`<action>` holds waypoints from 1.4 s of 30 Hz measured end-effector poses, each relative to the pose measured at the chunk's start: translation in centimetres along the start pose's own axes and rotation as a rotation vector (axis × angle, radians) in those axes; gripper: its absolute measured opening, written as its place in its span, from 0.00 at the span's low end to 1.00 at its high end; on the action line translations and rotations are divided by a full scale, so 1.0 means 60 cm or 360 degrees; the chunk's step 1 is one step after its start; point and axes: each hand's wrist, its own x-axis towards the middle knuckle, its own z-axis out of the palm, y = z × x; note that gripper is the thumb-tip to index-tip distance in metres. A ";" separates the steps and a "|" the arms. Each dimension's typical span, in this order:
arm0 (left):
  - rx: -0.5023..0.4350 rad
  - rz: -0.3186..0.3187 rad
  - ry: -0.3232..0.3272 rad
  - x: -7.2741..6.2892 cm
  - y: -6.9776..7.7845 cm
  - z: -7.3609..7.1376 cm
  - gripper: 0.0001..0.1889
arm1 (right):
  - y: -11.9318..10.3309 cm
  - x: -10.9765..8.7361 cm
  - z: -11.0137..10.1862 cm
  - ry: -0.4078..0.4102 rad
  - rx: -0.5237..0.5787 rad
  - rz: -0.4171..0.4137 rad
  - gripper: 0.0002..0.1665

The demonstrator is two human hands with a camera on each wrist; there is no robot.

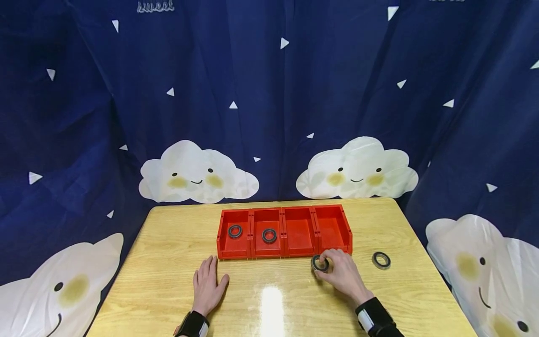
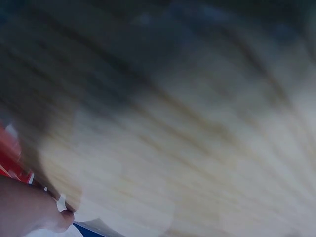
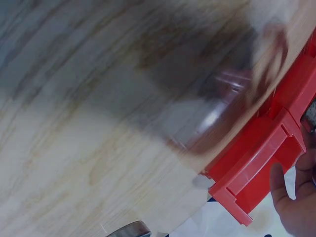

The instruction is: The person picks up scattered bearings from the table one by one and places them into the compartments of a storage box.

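My right hand (image 1: 343, 275) pinches a ball bearing (image 1: 314, 265), a dark ring with a metal rim, between thumb and fingertips. It is just in front of the third and fourth compartments of a row of red bins (image 1: 263, 256). In the right wrist view the hand (image 3: 298, 210) shows at the right edge beside the red bins. My left hand (image 1: 207, 288) rests on the table, fingers extended, near the bins' front left corner, holding nothing. One bearing (image 1: 229, 231) lies in the leftmost compartment, another bearing (image 1: 264, 236) in the second.
Another bearing (image 1: 381, 267) lies on the wooden table (image 1: 168, 252), right of my right hand. A dark blue curtain (image 1: 269, 112) with white clouds hangs behind and at both sides of the table.
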 end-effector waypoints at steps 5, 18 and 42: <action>0.0004 -0.0002 0.0022 -0.010 -0.003 0.006 0.35 | 0.000 -0.013 0.009 -0.0010 0.0027 0.0005 0.20; -0.0030 0.0028 0.0039 -0.009 -0.003 0.002 0.35 | 0.004 -0.019 0.017 0.0039 0.0029 -0.0036 0.20; -0.0060 0.0043 0.0037 0.000 -0.005 0.005 0.37 | 0.015 -0.023 0.031 -0.0007 -0.0012 -0.0003 0.20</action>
